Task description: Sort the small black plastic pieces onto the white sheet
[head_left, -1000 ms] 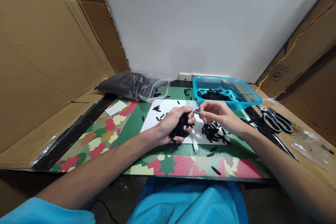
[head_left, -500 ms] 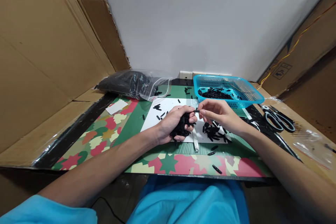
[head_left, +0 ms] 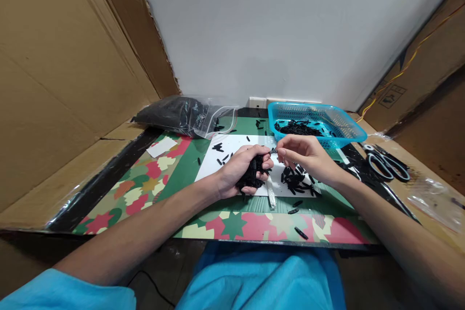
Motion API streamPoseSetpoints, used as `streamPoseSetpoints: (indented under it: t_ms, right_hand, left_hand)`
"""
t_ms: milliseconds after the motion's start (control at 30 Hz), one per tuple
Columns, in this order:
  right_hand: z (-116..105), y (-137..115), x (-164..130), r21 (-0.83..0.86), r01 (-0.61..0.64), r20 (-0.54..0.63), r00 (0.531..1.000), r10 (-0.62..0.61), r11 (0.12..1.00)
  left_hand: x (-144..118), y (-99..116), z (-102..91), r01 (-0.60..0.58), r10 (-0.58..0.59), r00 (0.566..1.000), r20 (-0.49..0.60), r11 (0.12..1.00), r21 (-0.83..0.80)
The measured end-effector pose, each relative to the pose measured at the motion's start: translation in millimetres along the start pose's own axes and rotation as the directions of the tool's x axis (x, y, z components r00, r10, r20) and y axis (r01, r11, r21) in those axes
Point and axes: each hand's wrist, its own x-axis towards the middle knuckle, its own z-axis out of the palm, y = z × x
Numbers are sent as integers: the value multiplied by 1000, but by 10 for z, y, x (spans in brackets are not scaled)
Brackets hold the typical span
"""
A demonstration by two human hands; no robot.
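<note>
My left hand (head_left: pixel 245 169) is wrapped round a bunch of small black elongated pieces (head_left: pixel 251 177), some poking out between its fingers. At its thumb tip, my right hand (head_left: pixel 300 152) pinches one small dark piece (head_left: pixel 273 151), which lies between the fingertips of both hands. Under the hands is a white sheet (head_left: pixel 209 167), with a pile of the same black pieces (head_left: pixel 296 181) at its right and a few loose ones (head_left: pixel 218 147) at its left. A whitish strip (head_left: pixel 271 196) lies below my left fingers. What the black pieces are exactly, I cannot make out.
A blue perforated basket (head_left: pixel 358 133) holding more black pieces stands behind my right hand. At back left lies a clear zip bag (head_left: pixel 174 114) full of dark material. Scissors (head_left: pixel 387 164) and a plastic bag (head_left: pixel 436 203) lie to the right. Cardboard walls (head_left: pixel 65 58) flank the table.
The piece between my fingertips has shifted slightly in angle, and my right hand has moved a little to the right. My left hand keeps its grip on the bunch.
</note>
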Motion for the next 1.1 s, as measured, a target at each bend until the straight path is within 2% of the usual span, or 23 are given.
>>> streamPoseSetpoints:
  t_ms: [300,733,1100]
  right_hand:
    - [22,-6,6,-24,-50,-14,999,49,998]
    - [-8,40,12,17,-12,-21,1000,12,1000]
    - [4,40,-5,-45,26,-40,999,-28,999]
  left_hand:
    - [5,-1,-3,16,-16,1000,-2,1000,4]
    - [6,-8,-13,12,-12,1000,16,1000,-19]
    - [27,-12,-40,19,-17,999,39,999,-41]
